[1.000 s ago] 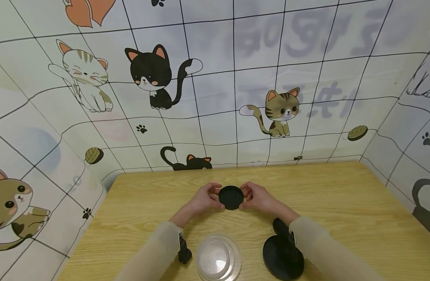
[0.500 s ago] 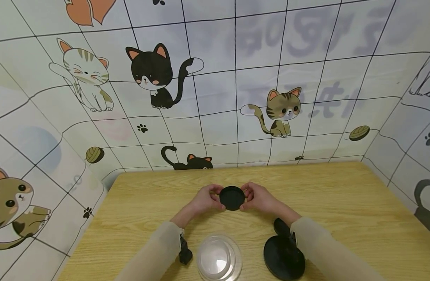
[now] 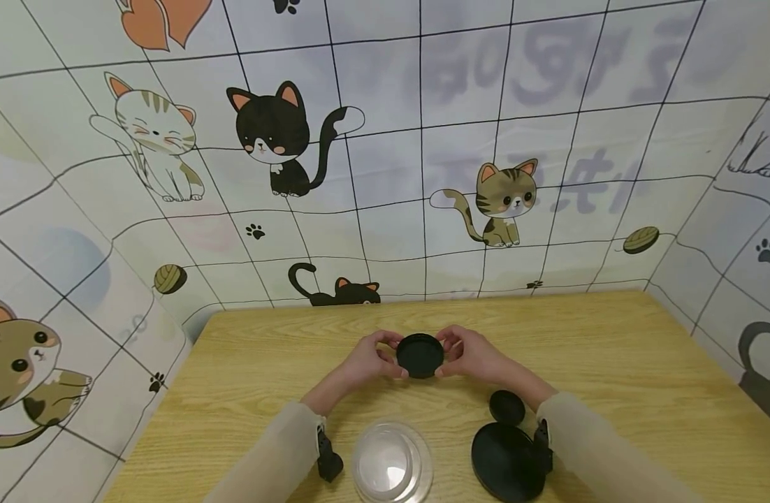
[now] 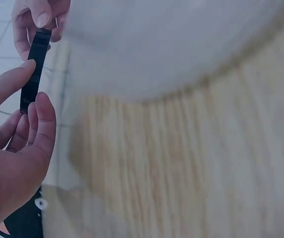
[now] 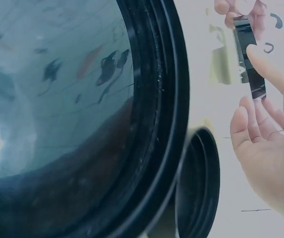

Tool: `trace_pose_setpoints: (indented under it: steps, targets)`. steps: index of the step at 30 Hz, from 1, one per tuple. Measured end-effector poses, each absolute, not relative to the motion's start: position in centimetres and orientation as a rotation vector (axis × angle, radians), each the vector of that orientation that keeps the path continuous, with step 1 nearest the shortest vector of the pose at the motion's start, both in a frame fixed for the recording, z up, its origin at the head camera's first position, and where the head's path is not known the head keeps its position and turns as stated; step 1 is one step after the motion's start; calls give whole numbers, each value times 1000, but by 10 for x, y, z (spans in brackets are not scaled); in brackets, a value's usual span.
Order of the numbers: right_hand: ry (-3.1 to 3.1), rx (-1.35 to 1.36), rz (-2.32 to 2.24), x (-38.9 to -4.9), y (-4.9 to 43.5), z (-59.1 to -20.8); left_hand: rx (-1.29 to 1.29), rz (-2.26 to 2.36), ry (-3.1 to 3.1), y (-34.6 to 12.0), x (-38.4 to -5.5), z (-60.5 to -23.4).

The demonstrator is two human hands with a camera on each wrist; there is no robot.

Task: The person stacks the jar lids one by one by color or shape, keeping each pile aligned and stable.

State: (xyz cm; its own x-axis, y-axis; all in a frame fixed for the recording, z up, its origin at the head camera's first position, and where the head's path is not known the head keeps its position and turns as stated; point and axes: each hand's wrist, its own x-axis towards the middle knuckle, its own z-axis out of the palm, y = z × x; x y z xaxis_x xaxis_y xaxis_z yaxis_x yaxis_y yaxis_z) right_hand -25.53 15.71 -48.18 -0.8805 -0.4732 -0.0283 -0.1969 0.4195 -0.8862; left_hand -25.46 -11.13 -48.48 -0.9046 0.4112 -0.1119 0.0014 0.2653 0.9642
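Between both hands a small round black lid (image 3: 420, 355) is held over the wooden table, its shallow dish side facing the head camera. My left hand (image 3: 367, 363) grips its left edge with thumb and fingers. At the opposite edge my right hand (image 3: 469, 356) pinches it the same way. Edge-on in both wrist views, the lid shows as a narrow black band (image 4: 35, 72), with thumb on one side and fingertips on the other. Below the right forearm lie a large black lid (image 3: 507, 462) and a smaller black lid (image 3: 507, 407), close together.
Clear round plastic pieces (image 3: 391, 462), seemingly stacked, lie on the table (image 3: 265, 370) between the forearms. A black wrist camera (image 3: 328, 461) hangs at the left cuff, another (image 3: 543, 447) overlaps the large lid. A cat-print curtain (image 3: 385, 175) encloses the table's back and sides.
Both hands and the held lid have shifted slightly right. My right forearm has moved right, uncovering more of the smaller lid on the table. The grip stays the same.
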Motion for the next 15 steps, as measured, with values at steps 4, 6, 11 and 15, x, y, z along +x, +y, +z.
trace_pose_setpoints:
  steps: [4, 6, 11, 15]
  targets:
    - [2404, -620, -1460, -243, 167, -472, 403, 1695, 2175, -104, -244, -475]
    - [2409, -644, -1469, -237, 172, -468, 412, 1713, 2158, -100, -238, -469]
    - [2449, -671, -1460, -221, 185, -453, 430, 1765, 2116, -88, -223, -456]
    - [2457, -677, -1447, -208, 196, -442, 444, 1781, 2087, -79, -211, -449]
